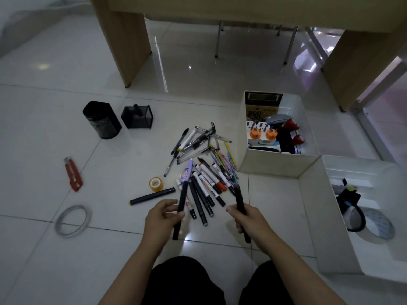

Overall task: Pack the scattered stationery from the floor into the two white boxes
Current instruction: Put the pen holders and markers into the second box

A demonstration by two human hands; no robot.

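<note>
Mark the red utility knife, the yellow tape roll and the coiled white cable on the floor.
Red utility knife [73,174]: head view, middle of its red body.
Yellow tape roll [156,184]: head view, on its yellow rim.
White cable [59,219]: head view, left side of the coil.

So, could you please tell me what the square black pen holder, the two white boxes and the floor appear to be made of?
The square pen holder looks like black metal mesh: its walls appear finely perforated, though plastic is possible. The far white box and near white box seem matte cardboard, with thin flat walls and folded corners. The floor looks like glossy ceramic tile: grout lines and sharp reflections show.
</note>
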